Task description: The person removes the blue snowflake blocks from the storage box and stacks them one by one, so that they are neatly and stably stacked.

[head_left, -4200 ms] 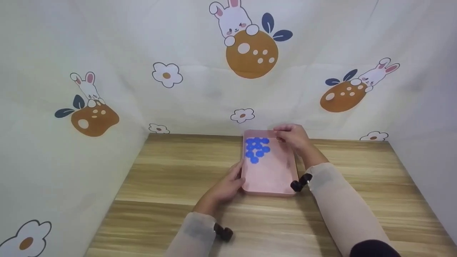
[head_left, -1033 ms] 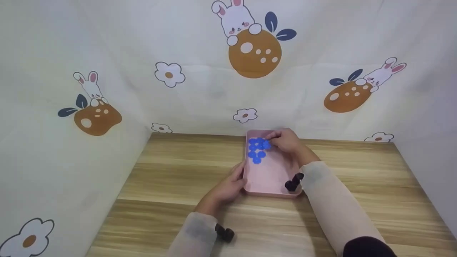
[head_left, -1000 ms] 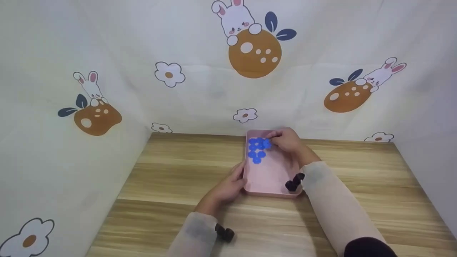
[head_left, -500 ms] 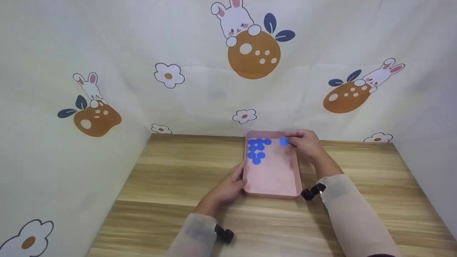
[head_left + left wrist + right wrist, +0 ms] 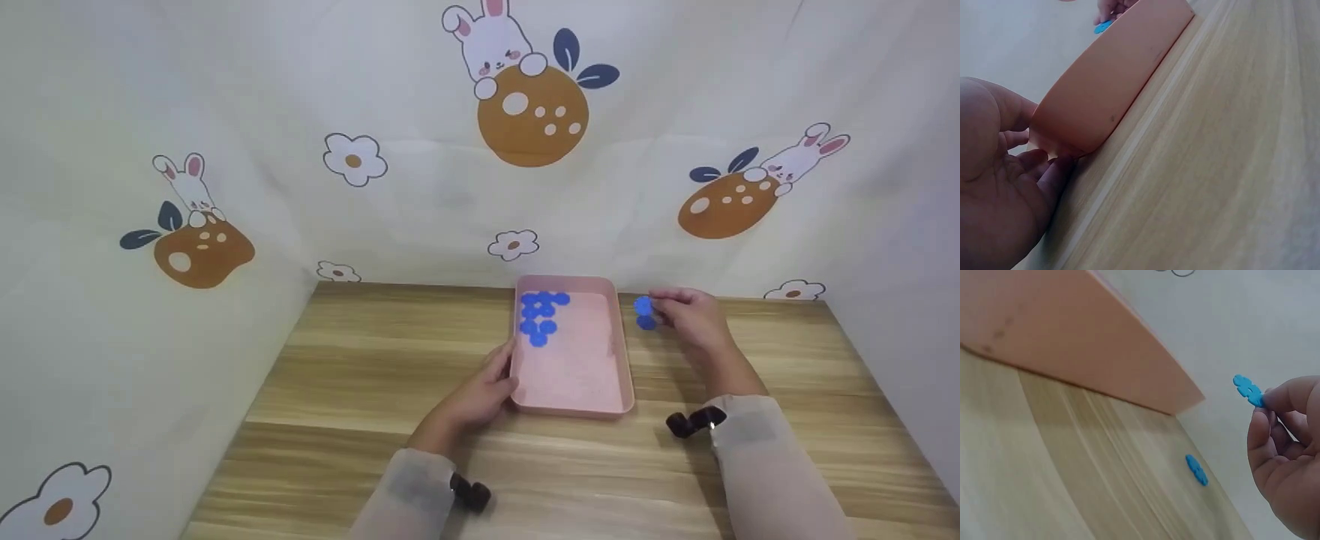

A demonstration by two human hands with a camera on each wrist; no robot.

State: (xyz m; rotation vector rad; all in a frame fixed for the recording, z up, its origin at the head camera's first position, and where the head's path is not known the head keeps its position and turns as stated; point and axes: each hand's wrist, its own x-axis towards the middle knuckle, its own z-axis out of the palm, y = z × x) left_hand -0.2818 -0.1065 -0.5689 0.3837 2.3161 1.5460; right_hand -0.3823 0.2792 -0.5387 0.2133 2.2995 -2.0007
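Note:
In the head view, a shallow pink tray (image 5: 574, 382) lies on the wooden table. Several blue notched plastic discs (image 5: 538, 339) lie in its far left part. My left hand (image 5: 480, 394) grips the tray at its near left corner; the left wrist view shows digits on both sides of that corner. Outside the tray, to its right, my right hand (image 5: 694, 319) pinches one blue disc (image 5: 1248, 391) between thumb and fingertips, raised off the table. A second blue disc (image 5: 1196, 469) lies on the table just below it, apart from the held one.
A pale cloth (image 5: 420, 225) printed with rabbits and flowers stands behind the table and along its sides. The tray's far wall is close to the cloth. Bare wood (image 5: 360, 360) shows left of the tray.
My right hand reached among the discs in the tray, took one and carried it right, over the wall, to outside the tray. The left hand and the tray stay put.

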